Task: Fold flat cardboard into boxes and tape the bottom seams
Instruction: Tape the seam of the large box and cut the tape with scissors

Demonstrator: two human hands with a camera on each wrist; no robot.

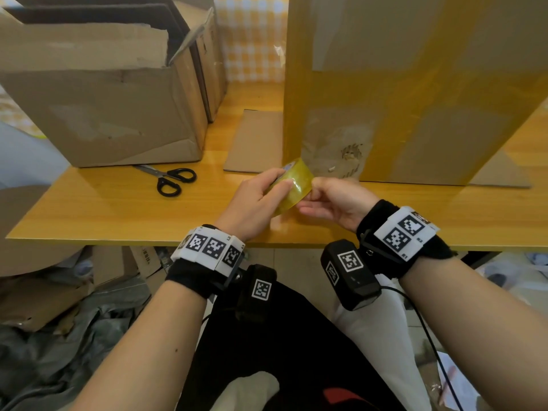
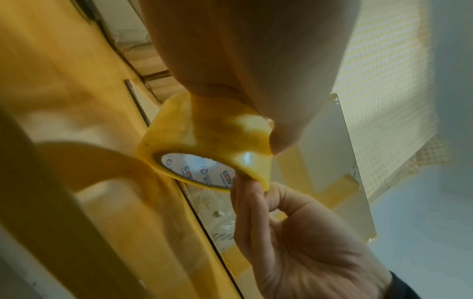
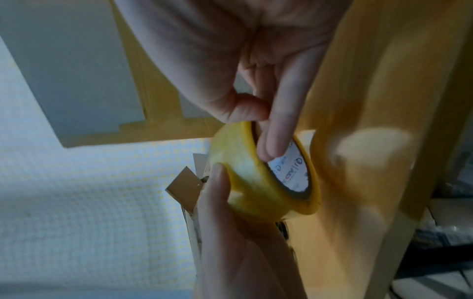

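A roll of yellowish clear tape [image 1: 292,185] is held just above the table's front edge, in front of a tall cardboard box [image 1: 415,84] banded with yellow tape. My left hand [image 1: 261,197] grips the roll from the left, thumb on its outer face [image 3: 217,176]. My right hand [image 1: 323,200] pinches the roll's right rim: in the right wrist view two fingers [image 3: 276,137] reach into the printed white core while the thumb lies on the outside. The left wrist view shows the same pinch on the roll [image 2: 204,145]. I cannot make out a loose tape end.
Black-handled scissors [image 1: 169,178] lie on the wooden table [image 1: 118,209] to the left. A worn open carton [image 1: 98,93] holding flat cardboard stands at the back left. The tall box's flaps [image 1: 252,137] spread flat on the table. Scrap cardboard and bags lie on the floor.
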